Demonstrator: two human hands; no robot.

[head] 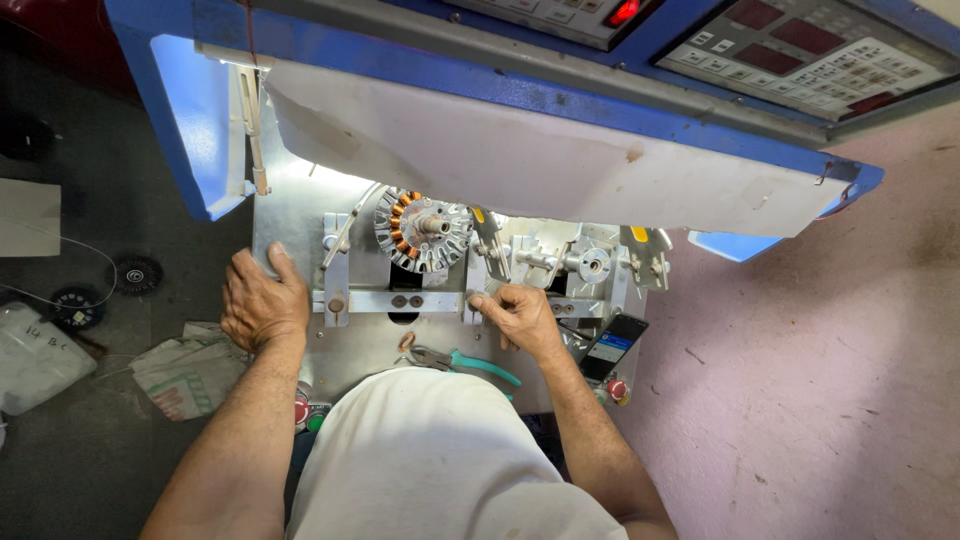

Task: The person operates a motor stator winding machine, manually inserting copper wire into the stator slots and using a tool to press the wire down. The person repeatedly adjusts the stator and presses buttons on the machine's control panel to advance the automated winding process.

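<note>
A round metal stator [423,232] with copper windings on part of its teeth sits on a spindle of a winding machine. My left hand [263,300] rests flat on the left edge of the steel machine bed [290,215], fingers curled over the edge, holding nothing loose. My right hand [518,313] is at the horizontal steel bar [385,301] below the stator, fingertips pinched on a small part at the bar's right end. A second spindle [592,264] stands to the right, bare.
Pliers with green handles [460,361] lie on the bed near my body. A phone [612,346] lies at the right. Red and green buttons [305,412] sit at the front edge. A white guard panel [540,160] overhangs the machine. Spools [137,273] and bags lie on the floor to the left.
</note>
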